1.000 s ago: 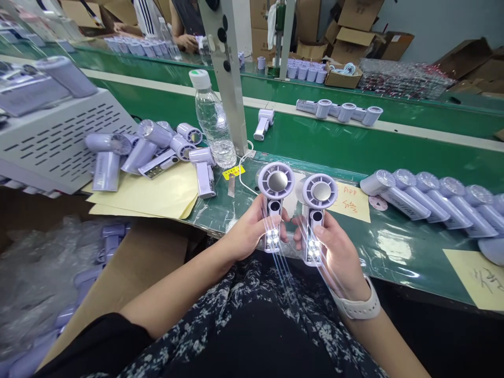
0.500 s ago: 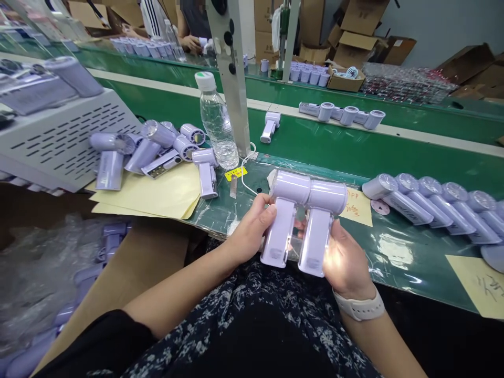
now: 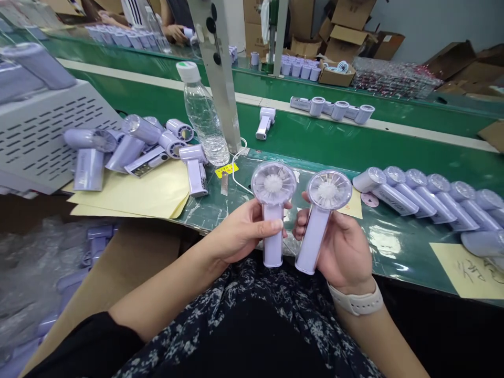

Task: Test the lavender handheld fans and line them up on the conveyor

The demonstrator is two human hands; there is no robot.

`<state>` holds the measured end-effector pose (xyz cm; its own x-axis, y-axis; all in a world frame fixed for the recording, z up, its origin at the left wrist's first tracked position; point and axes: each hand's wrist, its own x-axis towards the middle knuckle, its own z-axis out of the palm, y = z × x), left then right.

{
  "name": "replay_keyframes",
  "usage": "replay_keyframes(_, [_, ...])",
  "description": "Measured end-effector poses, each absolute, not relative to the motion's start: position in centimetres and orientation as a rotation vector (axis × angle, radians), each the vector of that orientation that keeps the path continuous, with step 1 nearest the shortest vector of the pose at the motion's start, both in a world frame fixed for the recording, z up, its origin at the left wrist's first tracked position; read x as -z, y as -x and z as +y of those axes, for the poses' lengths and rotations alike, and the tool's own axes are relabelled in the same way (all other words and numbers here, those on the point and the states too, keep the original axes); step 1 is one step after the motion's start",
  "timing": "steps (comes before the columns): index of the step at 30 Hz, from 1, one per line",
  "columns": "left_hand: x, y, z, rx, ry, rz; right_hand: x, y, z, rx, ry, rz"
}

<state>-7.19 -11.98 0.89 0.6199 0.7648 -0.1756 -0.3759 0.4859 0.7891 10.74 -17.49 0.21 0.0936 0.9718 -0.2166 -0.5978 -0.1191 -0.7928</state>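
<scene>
Two lavender handheld fans are held upright side by side over the bench's front edge, their clear round faces toward me. My left hand (image 3: 246, 231) is wrapped round the handle of the left fan (image 3: 273, 236), thumb across it. The right fan (image 3: 313, 241) leans a little, its handle in the grip of my right hand (image 3: 342, 244). The fans' heads stand slightly apart. Behind them lies the green bench top (image 3: 244, 210). Several more lavender fans (image 3: 425, 194) lie in a slanted row to the right.
A water bottle (image 3: 205, 118) stands by a metal post (image 3: 220, 79). Left, a pile of fans (image 3: 137, 128) rests on yellow paper (image 3: 157, 197) beside a slotted grey case (image 3: 74, 126). One fan (image 3: 265, 123) lies on the green belt (image 3: 334, 139). Across it, a person's hand (image 3: 175, 34) holds a lavender part.
Both fans have been turned from side-on, heads touching, to face me, and their heads have come apart. The view has shifted slightly, so the surroundings sit further left.
</scene>
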Motion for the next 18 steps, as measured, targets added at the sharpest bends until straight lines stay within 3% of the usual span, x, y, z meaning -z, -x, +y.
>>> replay_keyframes(7, [-0.4,7.3,-11.3,-0.784,-0.66,0.481,-0.5,-10.4,-17.6,-1.488,0.825,-0.585])
replay_keyframes(18, [-0.3,8.0,-11.6,-0.803,-0.942,0.568,1.0,-11.7,-17.6,-1.315,0.931,-0.62])
